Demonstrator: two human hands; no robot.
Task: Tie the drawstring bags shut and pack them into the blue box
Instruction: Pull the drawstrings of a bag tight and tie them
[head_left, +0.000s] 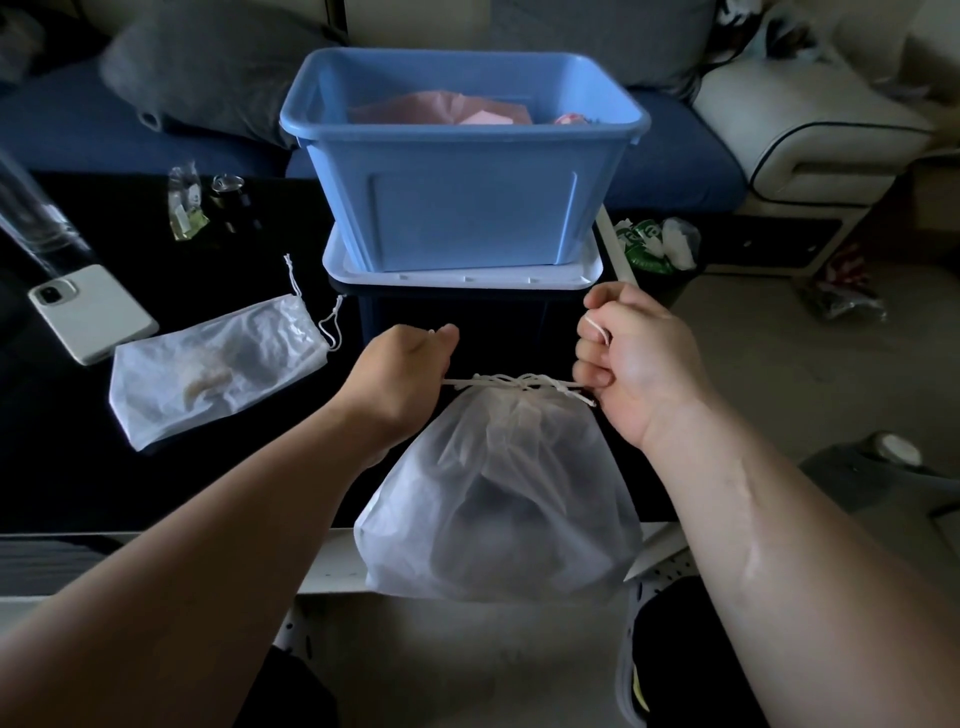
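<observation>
Wide black table (78, 467) under most of it, cut off at the left. Behind it a dark blue sofa (78, 124) with a grey cushion (208, 67), both dim and hard to see.

Blue box (467, 218) at the back middle of the table, standing on a pale lid (467, 280). Something pink (441, 106) inside, with just the top in sight and the rest hidden by the box wall.

Closest, a big bag (498, 493), cloudy white and full, at the near edge of the table between the two arms. Hard to tell whether resting there or held up. Something dark inside, too foggy to name. Top bunched tight, with a white cord (519, 383) pulled straight out to both sides. Cord tangled in the middle; cannot tell if knotted.

Second bag (218, 369) lying flat on the table to the left, well apart from the first, strings loose. Something pale inside, not clear what.

White phone (91, 312) face down just left of that bag.

Left hand (400, 374) curled into a fist round the left end of the cord, fingertips hidden. Right hand (634, 358) curled tight too, gripping the right end, with cord looped round one finger.

Bin (660, 244) of green and white rubbish on the floor right of the box, partly hidden.

Small clear packet (186, 202) further back on the left, too dim to read.
</observation>
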